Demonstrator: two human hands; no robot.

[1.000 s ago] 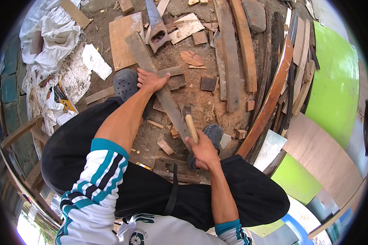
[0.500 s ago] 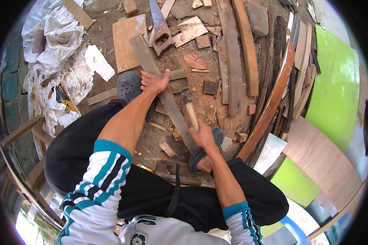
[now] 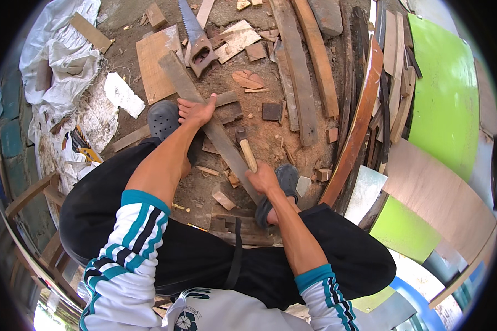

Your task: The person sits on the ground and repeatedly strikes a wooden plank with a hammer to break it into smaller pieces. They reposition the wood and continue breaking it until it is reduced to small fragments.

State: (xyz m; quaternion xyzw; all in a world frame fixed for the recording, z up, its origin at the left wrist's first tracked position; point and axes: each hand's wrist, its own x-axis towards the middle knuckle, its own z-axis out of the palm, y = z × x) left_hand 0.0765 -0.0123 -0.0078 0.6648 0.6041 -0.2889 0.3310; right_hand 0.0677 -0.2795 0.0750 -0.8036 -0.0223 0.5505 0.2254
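A long grey wooden plank (image 3: 215, 129) lies diagonally on the dirt ground between my feet. My left hand (image 3: 195, 110) presses down on the plank's upper part, fingers wrapped over its edge. My right hand (image 3: 262, 177) grips the wooden handle of a hammer (image 3: 245, 148), whose dark head sits close to the plank's right edge. Grey clogs (image 3: 163, 118) cover my feet; the right one (image 3: 284, 182) is beside my right hand.
A hand saw (image 3: 196, 38) lies on a square board (image 3: 152, 63) beyond the plank. Wood offcuts (image 3: 248, 80) litter the ground. Long boards (image 3: 303, 66) and green panels (image 3: 447, 94) stack on the right; white sacks (image 3: 61, 55) lie left.
The hammer has swung up and down near the plank; its head now sits lower against the plank's edge. My left hand has stayed pressed on the plank.
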